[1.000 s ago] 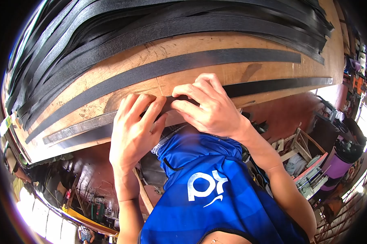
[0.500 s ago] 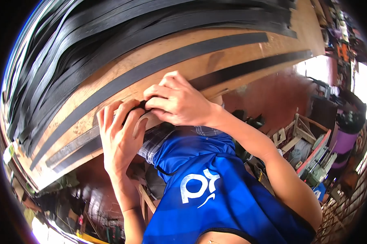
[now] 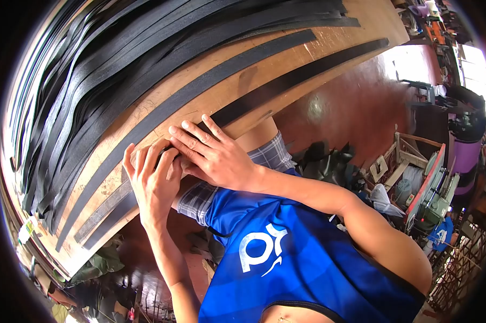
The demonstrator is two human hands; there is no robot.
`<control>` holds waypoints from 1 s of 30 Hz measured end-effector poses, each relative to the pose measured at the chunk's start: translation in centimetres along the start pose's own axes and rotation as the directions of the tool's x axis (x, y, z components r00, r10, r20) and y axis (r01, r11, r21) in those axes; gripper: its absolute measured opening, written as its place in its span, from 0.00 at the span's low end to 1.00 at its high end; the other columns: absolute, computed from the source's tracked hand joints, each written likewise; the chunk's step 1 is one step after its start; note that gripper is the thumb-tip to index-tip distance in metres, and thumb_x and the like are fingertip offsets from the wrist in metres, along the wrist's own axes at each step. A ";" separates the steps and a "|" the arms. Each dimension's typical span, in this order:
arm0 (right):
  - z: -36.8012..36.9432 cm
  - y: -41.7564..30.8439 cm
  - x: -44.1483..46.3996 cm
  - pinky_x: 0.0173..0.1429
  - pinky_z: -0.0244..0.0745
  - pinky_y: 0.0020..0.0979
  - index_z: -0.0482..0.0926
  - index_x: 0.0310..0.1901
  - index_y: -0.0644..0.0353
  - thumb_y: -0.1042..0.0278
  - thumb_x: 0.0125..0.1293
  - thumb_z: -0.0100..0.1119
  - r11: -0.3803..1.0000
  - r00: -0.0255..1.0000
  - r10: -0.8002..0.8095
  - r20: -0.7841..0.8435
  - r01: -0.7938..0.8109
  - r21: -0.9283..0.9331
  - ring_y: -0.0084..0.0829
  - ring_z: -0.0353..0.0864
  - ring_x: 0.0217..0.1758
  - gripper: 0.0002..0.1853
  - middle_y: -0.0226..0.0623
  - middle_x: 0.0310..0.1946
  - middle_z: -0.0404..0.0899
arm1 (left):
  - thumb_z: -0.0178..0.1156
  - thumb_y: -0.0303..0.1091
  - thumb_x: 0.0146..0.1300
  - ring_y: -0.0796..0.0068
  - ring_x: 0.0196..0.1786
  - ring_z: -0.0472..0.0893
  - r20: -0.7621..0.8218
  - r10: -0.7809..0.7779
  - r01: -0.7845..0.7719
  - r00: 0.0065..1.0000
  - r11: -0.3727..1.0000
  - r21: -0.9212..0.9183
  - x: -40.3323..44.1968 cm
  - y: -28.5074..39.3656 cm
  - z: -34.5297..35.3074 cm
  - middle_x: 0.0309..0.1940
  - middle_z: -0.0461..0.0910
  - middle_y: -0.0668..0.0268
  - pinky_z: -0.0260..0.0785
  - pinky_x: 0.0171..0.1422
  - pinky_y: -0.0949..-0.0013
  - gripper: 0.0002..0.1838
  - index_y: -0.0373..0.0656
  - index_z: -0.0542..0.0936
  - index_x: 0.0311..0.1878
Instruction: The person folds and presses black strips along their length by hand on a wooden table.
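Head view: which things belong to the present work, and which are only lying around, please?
Likely in the job:
- left hand, right hand
- near-edge black strip
- heaped black strips
- wooden table

Seemingly just lying about:
- plastic bag
- purple object
- dark floor heap

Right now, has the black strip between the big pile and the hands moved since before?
No, the black strip looks unmoved: its right end sits the same way beyond the dark stain.

One head-worn fisheye view, dark rounded border. Looks steeply down and forward over the blue shirt [image 3: 313, 247], bottom centre. Left hand [image 3: 155, 180] and right hand [image 3: 218, 159] close, near mid-frame. Table [image 3: 356, 32] slants across upper left; floor [image 3: 334, 107] farther off, right.
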State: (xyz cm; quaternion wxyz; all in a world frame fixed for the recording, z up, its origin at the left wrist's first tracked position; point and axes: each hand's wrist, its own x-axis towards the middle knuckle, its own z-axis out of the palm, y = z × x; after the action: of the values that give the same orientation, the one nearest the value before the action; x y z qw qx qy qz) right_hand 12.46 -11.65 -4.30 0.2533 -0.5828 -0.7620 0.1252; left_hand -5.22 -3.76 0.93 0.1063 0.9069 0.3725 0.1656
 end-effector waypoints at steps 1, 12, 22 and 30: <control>-0.1 0.1 -0.1 0.91 0.52 0.60 0.72 0.82 0.53 0.48 0.74 0.66 0.999 1.000 0.012 0.009 -0.012 0.031 0.43 0.65 0.88 0.39 0.35 0.86 0.66 | 0.76 0.26 0.56 0.67 0.53 0.85 -0.025 -0.001 0.001 1.000 1.000 0.002 -0.1 0.0 0.1 0.51 0.88 0.72 0.61 0.82 0.45 0.12 0.50 0.87 0.43; -7.5 9.9 -4.7 0.91 0.46 0.65 0.73 0.82 0.31 0.42 0.81 0.59 0.936 0.972 0.212 -0.097 -0.231 -0.264 0.48 0.58 0.91 0.30 0.29 0.88 0.63 | 0.76 0.25 0.59 0.68 0.56 0.87 0.035 -0.057 0.058 0.998 0.998 -0.029 -0.6 0.0 -0.2 0.53 0.89 0.71 0.64 0.80 0.48 0.08 0.48 0.90 0.41; -11.9 13.7 -4.4 0.83 0.60 0.61 0.76 0.79 0.50 0.54 0.76 0.70 0.927 0.932 0.226 -0.284 -0.296 -0.233 0.48 0.75 0.77 0.33 0.45 0.81 0.72 | 0.76 0.27 0.59 0.66 0.50 0.87 -0.009 -0.062 0.061 0.998 0.993 -0.104 0.2 0.0 0.1 0.49 0.87 0.70 0.65 0.78 0.48 0.08 0.48 0.89 0.41; -4.6 3.3 3.5 0.61 0.69 0.42 0.88 0.46 0.51 0.44 0.60 0.83 0.973 0.967 0.223 -0.121 -0.214 0.082 0.35 0.82 0.49 0.22 0.29 0.47 0.81 | 0.76 0.27 0.59 0.65 0.53 0.86 -0.022 -0.044 0.041 0.999 0.991 -0.124 0.2 -0.2 0.3 0.49 0.87 0.70 0.67 0.75 0.50 0.11 0.48 0.88 0.44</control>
State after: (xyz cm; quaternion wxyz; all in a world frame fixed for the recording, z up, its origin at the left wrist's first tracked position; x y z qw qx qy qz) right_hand 16.93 -7.84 -1.21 0.3067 -0.6610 -0.6704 0.1401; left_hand -5.08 -3.53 0.63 0.1612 0.8883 0.3822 0.1971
